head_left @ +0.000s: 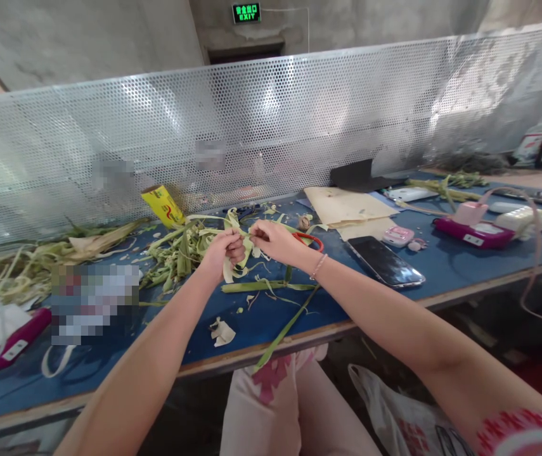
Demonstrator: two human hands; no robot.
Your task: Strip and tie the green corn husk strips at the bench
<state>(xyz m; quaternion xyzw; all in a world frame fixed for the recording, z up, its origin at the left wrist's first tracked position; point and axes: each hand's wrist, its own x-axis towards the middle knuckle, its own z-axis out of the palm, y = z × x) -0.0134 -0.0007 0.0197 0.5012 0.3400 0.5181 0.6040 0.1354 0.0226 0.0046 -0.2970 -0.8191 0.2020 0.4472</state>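
Bare forearms [156, 342] lie nearest, the right one with a red-and-white sleeve [520, 434] and a thin bracelet [319, 266] at the wrist. At their far ends the left hand [225, 248] and right hand [273, 240] meet above a blue tabletop [175, 329], fingers drawn into a narrow pinch on a small greenish plant piece [247, 235], mostly covered by the fingertips.

Just below the left hand hangs a pale leaf strip [227, 271]; whether it belongs to the held piece I cannot tell. Immediately left of the grip lies a heap of pale green leaves and stalks [170, 256]. Nearer than the grip are a flat green leaf [251, 287], a long blade-like leaf [284, 332] drooping over the table edge and a torn papery scrap [223, 332].

Close by the right wrist is a red-orange loop handle [319, 242]. Farther right lie a black smartphone [387, 261], a small pink case [398, 236] and a magenta power strip [475, 235]. Beyond the grip, a yellow box [163, 206] leans to the left, brown paper sheets [347, 206] lie to the right, and a perforated metal screen [261, 120] stands behind everything.
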